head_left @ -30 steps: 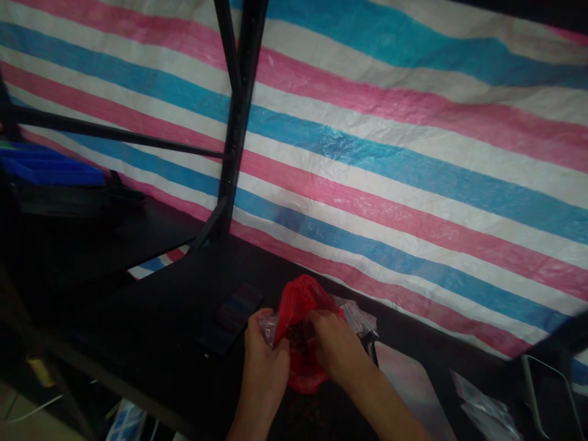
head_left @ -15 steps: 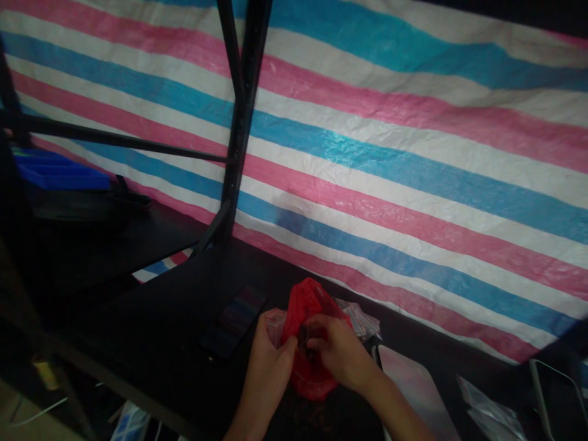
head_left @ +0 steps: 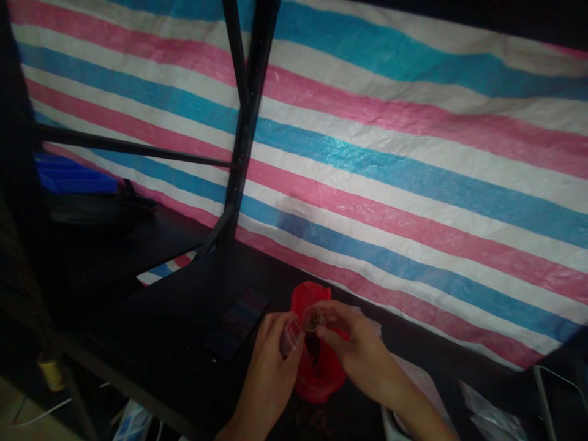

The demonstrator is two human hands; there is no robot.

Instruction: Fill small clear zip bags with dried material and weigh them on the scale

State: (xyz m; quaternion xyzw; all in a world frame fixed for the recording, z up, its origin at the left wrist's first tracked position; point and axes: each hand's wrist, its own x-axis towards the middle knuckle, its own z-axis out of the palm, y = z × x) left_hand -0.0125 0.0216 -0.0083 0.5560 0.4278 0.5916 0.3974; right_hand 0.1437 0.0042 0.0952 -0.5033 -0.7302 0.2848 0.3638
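My left hand (head_left: 271,361) is closed around a small clear plastic bag (head_left: 291,335), its mouth parted. In my right hand (head_left: 358,343), thumb and fingers grip a small round clear cup (head_left: 313,320) with brown bits inside. The cup tilts close beside the bag's mouth. Under both hands, an open red plastic bag (head_left: 321,373) rests on the black tabletop (head_left: 174,343). Dark brown loose material shows in the red bag, partly hidden by my hands. Some brown crumbs lie on the table in front of it.
A dark phone-like slab (head_left: 236,321) lies to the left. At right are a pale flat tray-like object (head_left: 425,386), clear plastic bags (head_left: 491,410) and a rimmed dark object (head_left: 560,398). A black metal post (head_left: 241,147) rises before striped sheeting. A blue tray (head_left: 76,174) sits far left.
My right hand has come up out of the red bag and now holds the cup with brown bits. My left hand has turned the clear bag's mouth toward it.
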